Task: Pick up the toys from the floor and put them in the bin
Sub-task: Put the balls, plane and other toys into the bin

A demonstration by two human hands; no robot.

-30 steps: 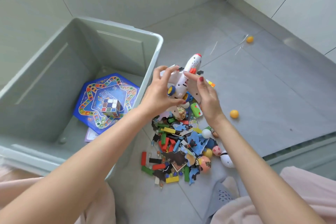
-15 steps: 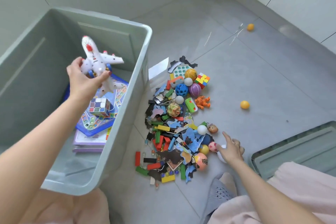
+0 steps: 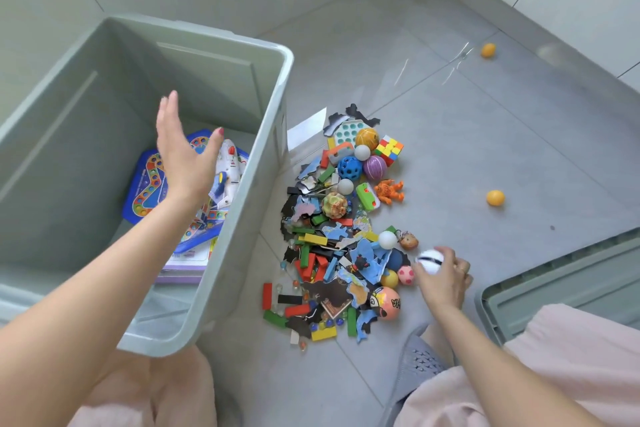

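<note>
A smooth white ball (image 3: 429, 259) is gripped by the right hand (image 3: 441, 279) at the edge of the toy pile (image 3: 341, 239) on the glossy tiled floor (image 3: 467, 135); it could slip and roll away. The left hand (image 3: 183, 156) is held open, empty, above the hard-plastic bin (image 3: 273, 135), where a glossy toy airplane (image 3: 228, 173) lies.

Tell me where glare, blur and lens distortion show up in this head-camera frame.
Head view: daylight glare streaks the floor tiles near the far orange ball; wide-angle bending bows the bin rim and wall lines; the open left hand over the bin is slightly motion-blurred, and so is the white ball under the right hand; the toy pile reads fairly sharp.
</note>
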